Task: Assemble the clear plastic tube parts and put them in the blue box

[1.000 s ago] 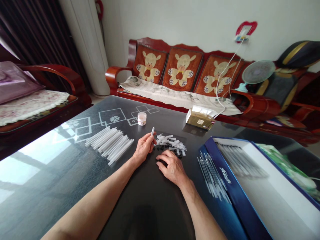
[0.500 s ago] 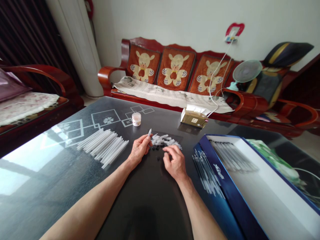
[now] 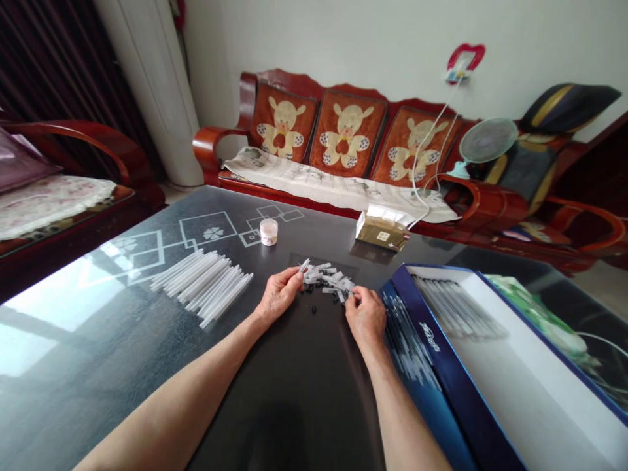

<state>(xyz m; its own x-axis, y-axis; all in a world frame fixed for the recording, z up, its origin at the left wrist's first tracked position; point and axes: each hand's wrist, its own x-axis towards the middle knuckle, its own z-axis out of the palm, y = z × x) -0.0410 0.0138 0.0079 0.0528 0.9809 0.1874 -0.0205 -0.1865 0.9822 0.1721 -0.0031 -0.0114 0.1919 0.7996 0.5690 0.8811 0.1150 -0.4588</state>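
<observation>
My left hand (image 3: 279, 292) is closed, thumb and finger pinching a slim, pale pen piece (image 3: 305, 265) with a pointed tip; the rest of it is hidden in the grip. Beside it lies a loose pile of short white pen caps (image 3: 333, 278). Small black plugs (image 3: 314, 309) are scattered at the pile's near side. At the right edge of the pile my right hand (image 3: 366, 316) has its fingertips pinched together, touching the caps; what lies between them I cannot make out. White pen barrels (image 3: 209, 284) lie side by side to the left.
Dark thin pen refills (image 3: 409, 343) lie along a blue box (image 3: 464, 383) on the right, and more refills (image 3: 458, 304) are inside it. A small round jar (image 3: 269, 232) and a tissue box (image 3: 383, 229) stand farther back on the dark table (image 3: 294, 399).
My right hand has moved right to the edge of the cap pile, its fingers now pinched. My left hand has shifted slightly right, still gripping the pen piece.
</observation>
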